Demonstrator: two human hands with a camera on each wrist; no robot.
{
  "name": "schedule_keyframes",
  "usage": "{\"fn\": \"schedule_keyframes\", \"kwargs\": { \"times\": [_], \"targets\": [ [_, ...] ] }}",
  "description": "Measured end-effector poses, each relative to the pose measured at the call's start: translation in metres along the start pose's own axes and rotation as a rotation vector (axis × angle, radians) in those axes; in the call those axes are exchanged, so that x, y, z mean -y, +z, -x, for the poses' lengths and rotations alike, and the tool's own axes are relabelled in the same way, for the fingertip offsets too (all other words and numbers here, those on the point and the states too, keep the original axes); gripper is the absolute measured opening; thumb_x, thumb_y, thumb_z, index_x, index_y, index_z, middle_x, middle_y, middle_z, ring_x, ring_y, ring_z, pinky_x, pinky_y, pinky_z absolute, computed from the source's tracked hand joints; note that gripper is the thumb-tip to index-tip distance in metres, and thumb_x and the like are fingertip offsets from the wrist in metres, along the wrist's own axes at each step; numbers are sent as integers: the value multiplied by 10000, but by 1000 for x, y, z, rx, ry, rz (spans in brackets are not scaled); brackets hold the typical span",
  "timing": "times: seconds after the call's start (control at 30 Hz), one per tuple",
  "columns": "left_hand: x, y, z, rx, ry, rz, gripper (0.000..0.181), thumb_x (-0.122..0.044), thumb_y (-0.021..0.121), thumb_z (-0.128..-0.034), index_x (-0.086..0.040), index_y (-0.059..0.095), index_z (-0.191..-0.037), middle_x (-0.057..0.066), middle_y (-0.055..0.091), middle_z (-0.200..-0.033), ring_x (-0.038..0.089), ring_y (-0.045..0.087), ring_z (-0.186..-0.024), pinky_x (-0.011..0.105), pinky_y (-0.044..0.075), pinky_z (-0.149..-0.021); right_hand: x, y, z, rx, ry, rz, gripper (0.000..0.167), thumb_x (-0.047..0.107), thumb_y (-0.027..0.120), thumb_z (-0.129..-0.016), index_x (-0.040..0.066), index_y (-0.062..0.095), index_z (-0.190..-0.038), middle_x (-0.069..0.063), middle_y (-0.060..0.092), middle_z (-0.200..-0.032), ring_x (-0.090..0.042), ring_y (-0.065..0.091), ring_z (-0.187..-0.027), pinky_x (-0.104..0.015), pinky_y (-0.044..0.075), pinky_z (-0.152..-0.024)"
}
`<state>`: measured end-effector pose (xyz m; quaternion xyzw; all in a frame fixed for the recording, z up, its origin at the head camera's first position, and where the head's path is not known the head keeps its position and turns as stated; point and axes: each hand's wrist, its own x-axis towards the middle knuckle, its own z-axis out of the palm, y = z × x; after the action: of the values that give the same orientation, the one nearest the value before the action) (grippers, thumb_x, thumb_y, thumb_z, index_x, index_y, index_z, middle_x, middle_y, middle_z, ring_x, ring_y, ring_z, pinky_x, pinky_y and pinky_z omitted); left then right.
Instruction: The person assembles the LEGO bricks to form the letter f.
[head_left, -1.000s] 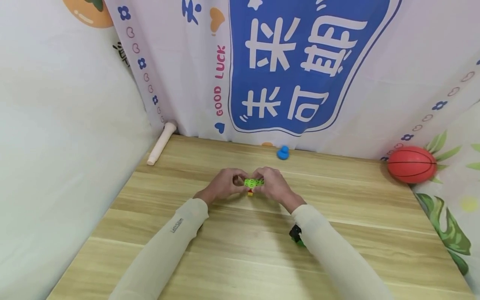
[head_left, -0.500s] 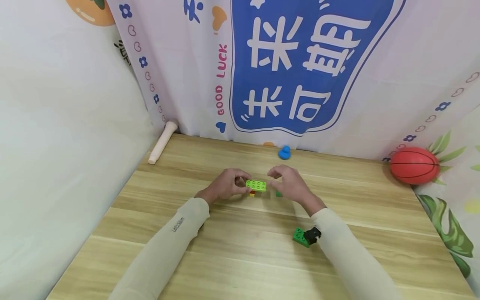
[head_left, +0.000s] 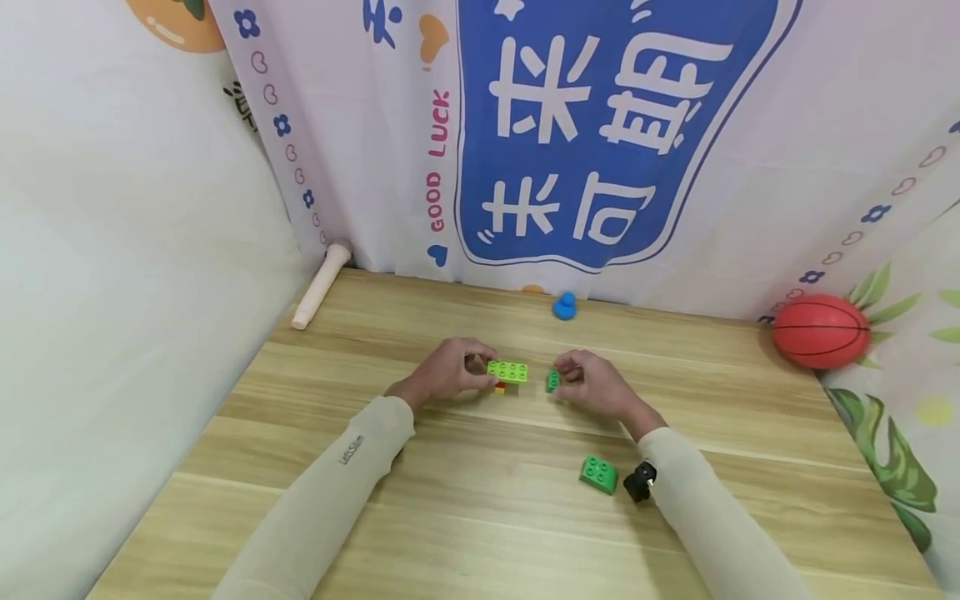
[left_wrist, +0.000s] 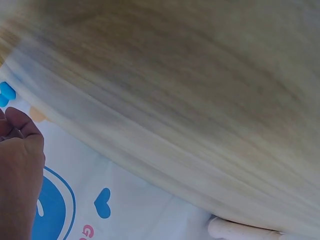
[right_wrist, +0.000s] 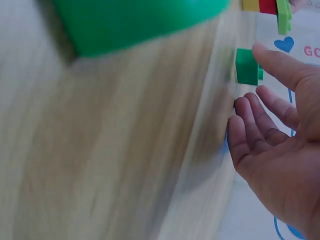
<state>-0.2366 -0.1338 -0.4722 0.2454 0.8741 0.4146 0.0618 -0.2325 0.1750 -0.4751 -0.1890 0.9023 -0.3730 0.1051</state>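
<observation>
My left hand (head_left: 454,367) grips the left end of a lime-green toy building brick (head_left: 508,371) that sits on top of a red and a yellow brick (head_left: 499,388). To the right, a small dark-green brick (head_left: 552,382) stands on the table by my right hand (head_left: 596,383). In the right wrist view, the thumb and forefinger are spread around this small brick (right_wrist: 247,66), not closed on it; contact is hard to tell. A larger green brick (head_left: 599,473) lies nearer, beside the right wrist. The left wrist view shows part of the left hand (left_wrist: 20,165) but no bricks.
On the wooden table (head_left: 465,517), a blue rubber duck-like toy (head_left: 565,306) stands by the back curtain. A pale pink stick-shaped thing (head_left: 321,287) lies at the back left corner. A red basketball-patterned ball (head_left: 821,331) sits at the back right.
My right hand has left the lime-green brick and moved right to the small dark-green one. The left hand stays with the stack. The larger green brick has come fully into sight.
</observation>
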Motion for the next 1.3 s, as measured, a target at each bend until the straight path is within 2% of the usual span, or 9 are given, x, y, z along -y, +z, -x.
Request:
{"fn": "schedule_keyframes", "kwargs": {
  "times": [0.13, 0.3, 0.63, 0.83, 1.03, 1.2, 1.3],
  "targets": [
    [1, 0, 0, -1, -10, 3, 316, -171, 861, -924, -99, 801, -1227, 71, 774, -1102, 244, 582, -878, 245, 436, -744, 1, 6, -3, 1, 8, 35, 415, 103, 856, -916, 9, 678, -1279, -142, 710, -1190, -281, 666, -1116, -459, 569, -1020],
    [2, 1, 0, -2, -14, -3, 320, -176, 862, -924, -109, 801, -1231, 62, 771, -1103, 211, 568, -872, 253, 438, -750, 2, 9, -1, -15, 12, 68, 340, 84, 825, -942, 12, 688, -1244, -145, 694, -1174, -286, 654, -1105, -476, 562, -1016],
    [3, 1, -2, 2, 10, -2, 321, -181, 856, -928, -101, 798, -1233, 70, 772, -1107, 179, 561, -859, 243, 445, -746, 0, 9, 1, -28, 4, 89, 338, 97, 826, -945, 19, 701, -1249, -144, 701, -1177, -286, 661, -1102, -477, 566, -1010],
    [2, 1, 0, 0, 4, -1, 313, -185, 858, -929, -110, 798, -1227, 66, 768, -1101, 204, 568, -864, 243, 440, -744, 5, 6, 1, -23, 14, 84, 333, 112, 818, -952, 24, 715, -1256, -128, 721, -1168, -264, 679, -1080, -453, 580, -989],
    [1, 1, 0, 0, 4, 4, 304, -170, 856, -931, -104, 798, -1222, 77, 765, -1098, 281, 593, -888, 250, 440, -748, 21, 5, -1, -84, 0, 107, 359, 125, 800, -955, 27, 721, -1291, -140, 757, -1178, -283, 721, -1078, -475, 596, -985],
    [2, 1, 0, 0, 2, -11, 307, -169, 853, -932, -111, 796, -1228, 67, 766, -1102, 270, 594, -889, 249, 444, -750, 45, 6, -9, -148, -43, 83, 343, 155, 791, -972, 38, 724, -1288, -159, 760, -1231, -323, 742, -1094, -504, 609, -962],
    [2, 1, -1, -3, 17, -13, 303, -164, 854, -928, -111, 799, -1220, 66, 770, -1100, 257, 599, -891, 250, 455, -754, 59, 10, -15, -149, -71, 57, 344, 175, 797, -975, 49, 718, -1286, -147, 761, -1232, -322, 744, -1094, -501, 614, -951]
  ]
}}
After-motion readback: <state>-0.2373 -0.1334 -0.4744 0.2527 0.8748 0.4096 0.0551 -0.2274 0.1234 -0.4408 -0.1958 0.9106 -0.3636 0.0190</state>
